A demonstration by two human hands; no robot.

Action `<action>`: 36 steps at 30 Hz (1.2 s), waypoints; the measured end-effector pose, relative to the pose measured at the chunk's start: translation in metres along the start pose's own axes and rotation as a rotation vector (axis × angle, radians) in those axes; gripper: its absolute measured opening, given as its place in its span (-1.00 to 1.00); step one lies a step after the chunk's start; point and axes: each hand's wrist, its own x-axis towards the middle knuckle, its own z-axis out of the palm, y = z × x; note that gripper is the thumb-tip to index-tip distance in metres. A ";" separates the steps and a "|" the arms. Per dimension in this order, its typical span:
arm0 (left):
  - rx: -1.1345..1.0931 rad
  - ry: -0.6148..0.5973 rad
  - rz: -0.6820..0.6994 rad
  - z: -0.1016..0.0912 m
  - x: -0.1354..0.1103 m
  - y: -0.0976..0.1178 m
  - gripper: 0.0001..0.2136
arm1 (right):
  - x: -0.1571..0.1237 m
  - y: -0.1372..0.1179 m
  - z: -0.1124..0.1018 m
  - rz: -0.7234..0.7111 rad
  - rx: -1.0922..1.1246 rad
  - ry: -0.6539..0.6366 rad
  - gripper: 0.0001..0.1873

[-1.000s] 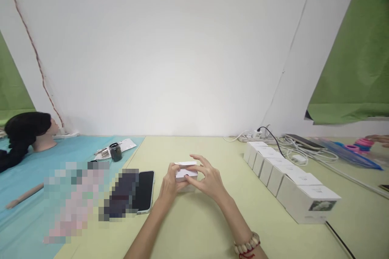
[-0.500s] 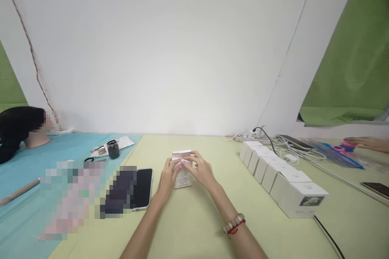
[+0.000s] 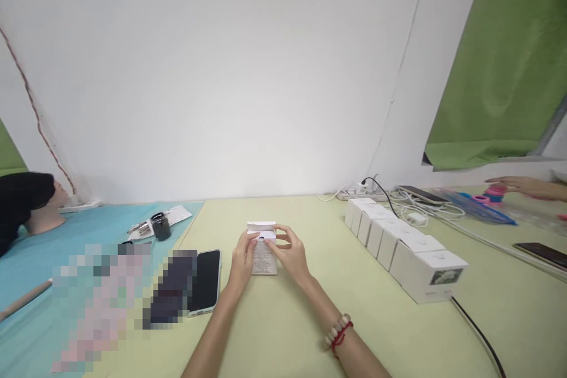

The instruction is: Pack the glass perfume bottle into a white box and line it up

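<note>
The left hand (image 3: 241, 260) and right hand (image 3: 293, 254) have their fingers around a small white box (image 3: 264, 261), grasping it from opposite sides near its top. The box is above the middle of the yellow surface (image 3: 283, 331), its top flap (image 3: 261, 226) raised and its printed side facing the wearer; whether its base touches down, I cannot tell. A phone (image 3: 207, 280) lies left of it, and a row of white boxes (image 3: 393, 241) stands well apart to the right.
</note>
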 end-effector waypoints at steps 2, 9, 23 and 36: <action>0.002 -0.006 0.019 0.000 -0.001 0.000 -0.72 | -0.001 -0.003 0.002 -0.029 -0.030 -0.014 -0.67; 0.042 -0.024 0.075 -0.001 -0.004 0.002 -0.73 | -0.003 -0.005 0.008 0.049 0.075 0.021 -0.62; 0.244 0.032 0.068 0.000 -0.008 0.010 -0.73 | 0.011 -0.011 -0.006 0.068 0.190 -0.097 -0.65; 0.133 0.077 0.023 0.000 -0.008 0.006 -0.81 | 0.010 -0.009 -0.007 -0.013 0.149 -0.177 -0.71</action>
